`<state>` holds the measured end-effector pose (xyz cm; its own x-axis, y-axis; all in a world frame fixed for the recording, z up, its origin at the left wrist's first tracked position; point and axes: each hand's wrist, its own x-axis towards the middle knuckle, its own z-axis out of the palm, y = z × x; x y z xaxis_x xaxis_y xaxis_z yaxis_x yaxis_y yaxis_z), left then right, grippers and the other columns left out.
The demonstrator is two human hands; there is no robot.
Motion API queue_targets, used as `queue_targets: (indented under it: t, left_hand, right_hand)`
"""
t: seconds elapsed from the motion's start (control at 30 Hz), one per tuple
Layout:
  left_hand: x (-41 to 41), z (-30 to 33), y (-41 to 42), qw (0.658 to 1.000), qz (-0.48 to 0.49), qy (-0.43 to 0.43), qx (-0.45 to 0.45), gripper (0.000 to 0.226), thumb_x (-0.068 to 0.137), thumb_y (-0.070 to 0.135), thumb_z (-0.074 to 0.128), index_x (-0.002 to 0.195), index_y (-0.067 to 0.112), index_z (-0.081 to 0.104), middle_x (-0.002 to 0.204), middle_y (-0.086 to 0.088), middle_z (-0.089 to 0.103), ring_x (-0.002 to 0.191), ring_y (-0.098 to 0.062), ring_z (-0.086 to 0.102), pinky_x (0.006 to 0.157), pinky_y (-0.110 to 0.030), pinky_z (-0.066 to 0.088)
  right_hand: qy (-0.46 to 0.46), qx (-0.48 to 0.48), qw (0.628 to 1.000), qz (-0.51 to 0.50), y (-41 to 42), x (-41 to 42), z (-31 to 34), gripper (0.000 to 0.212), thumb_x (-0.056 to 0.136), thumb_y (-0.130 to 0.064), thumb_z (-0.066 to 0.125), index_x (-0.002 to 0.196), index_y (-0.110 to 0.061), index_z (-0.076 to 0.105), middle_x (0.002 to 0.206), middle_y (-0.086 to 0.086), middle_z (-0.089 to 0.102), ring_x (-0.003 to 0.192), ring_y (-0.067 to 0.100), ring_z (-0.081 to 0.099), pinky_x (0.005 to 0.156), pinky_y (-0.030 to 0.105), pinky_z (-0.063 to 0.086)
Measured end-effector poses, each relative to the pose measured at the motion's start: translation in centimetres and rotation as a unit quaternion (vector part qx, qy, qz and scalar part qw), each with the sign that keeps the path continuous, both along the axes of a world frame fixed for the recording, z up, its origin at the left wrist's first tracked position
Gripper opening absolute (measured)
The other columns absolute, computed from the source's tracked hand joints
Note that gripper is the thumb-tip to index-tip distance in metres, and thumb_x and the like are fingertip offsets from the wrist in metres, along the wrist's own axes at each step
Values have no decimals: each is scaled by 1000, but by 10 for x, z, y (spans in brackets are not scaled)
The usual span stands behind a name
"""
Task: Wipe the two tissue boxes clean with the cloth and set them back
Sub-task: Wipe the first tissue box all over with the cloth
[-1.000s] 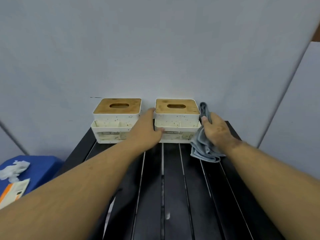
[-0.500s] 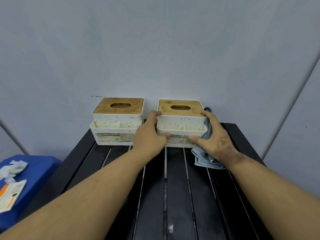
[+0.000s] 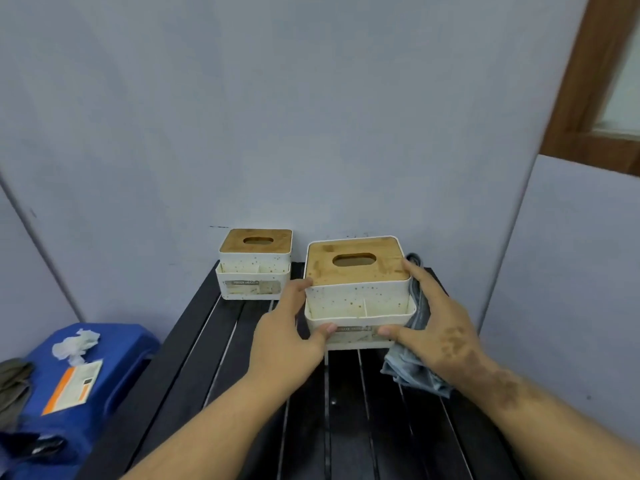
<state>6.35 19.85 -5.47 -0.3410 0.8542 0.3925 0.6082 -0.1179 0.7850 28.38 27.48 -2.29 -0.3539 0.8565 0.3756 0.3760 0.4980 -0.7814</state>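
Observation:
Two white speckled tissue boxes with wooden lids stand at the back of a black slatted table [image 3: 221, 358]. The left tissue box [image 3: 254, 268] sits against the wall, untouched. The right tissue box [image 3: 356, 296] is held between both hands, nearer to me than the other. My left hand [image 3: 287, 337] grips its left side, thumb on the front. My right hand [image 3: 433, 327] grips its right side, pressing a grey-blue cloth [image 3: 412, 372] against the box; the cloth hangs down under the palm.
A blue stool [image 3: 114, 344] stands left of the table with crumpled tissue [image 3: 74, 346], an orange-and-white leaflet [image 3: 72, 386] and dark fabric on it. The wall runs close behind the boxes. A wooden frame [image 3: 588, 81] shows at top right.
The right tissue box has come forward toward me, away from the wall, held between both hands. My right hand moved from the cloth beside the box onto the box's side.

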Motion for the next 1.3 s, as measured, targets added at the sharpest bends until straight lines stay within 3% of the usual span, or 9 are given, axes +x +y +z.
queue_targets:
  t: [0.13,0.27,0.57,0.73,0.87,1.0,1.1,1.2,1.3]
  left_hand:
    - [14,5,-66,1000,-15,3,11,69,81,28,84,132,47,43,109,46,59,107,24,54,83,1,40]
    - [20,-2,-123,1000,-24,17,-8,71,81,26,85,137,41,44,105,50,55,102,30,51,81,7,35]
    - [25,-26,-172,999,-18,17,-43,70,82,25,83,138,40,43,110,39,59,100,17,56,79,3,39]
    - [22,-40,-177,999,-14,4,-45,71,83,24,83,139,38,43,111,41,58,108,7,59,83,2,39]
    - [20,-51,-180,999,-14,-3,-35,72,83,24,83,140,40,43,118,34,62,115,3,60,90,-5,43]
    - [16,-57,-183,999,-16,-21,-26,74,84,21,83,144,38,44,123,35,59,121,7,57,95,-1,41]
    - [12,-61,-183,999,-20,-12,-26,75,84,24,82,146,39,42,127,31,60,123,6,57,98,-5,43]
    - [11,-63,-181,1000,-22,-9,-21,75,84,27,82,146,39,42,131,26,61,125,4,56,100,-7,43]
    - [10,-64,-180,999,-28,-4,-15,75,85,28,82,147,37,42,136,21,61,128,2,55,105,-15,46]
  right_hand:
    - [-9,-16,1000,8,-64,22,5,107,62,-17,92,142,-53,31,116,-42,41,104,-35,37,80,-12,29]
    - [-19,-75,997,22,-117,34,-5,110,64,-10,91,148,-46,29,119,-35,44,107,-18,46,78,-10,34]
    - [5,-124,992,11,-168,32,-45,108,69,0,86,151,-41,28,125,-32,41,127,3,41,85,-10,31]
    - [1,-129,992,13,-171,27,-52,109,69,-2,86,146,-51,27,131,-25,43,128,2,43,104,10,32]
    - [-18,-144,989,23,-172,27,-56,111,67,-2,87,149,-46,27,127,-34,41,127,-1,41,96,-2,31]
    - [-71,-169,982,39,-170,32,-49,113,69,4,84,152,-46,24,136,-19,42,125,2,44,107,16,34]
    - [-127,-167,975,70,-160,44,-32,108,72,15,70,150,-48,28,130,-12,52,101,9,65,88,22,56]
    - [-176,-122,976,31,-145,55,-15,100,73,17,61,147,-46,36,116,-7,60,82,14,68,68,24,60]
    - [-205,-64,976,-35,-136,63,1,93,72,16,57,142,-44,46,111,1,65,81,21,65,70,34,60]
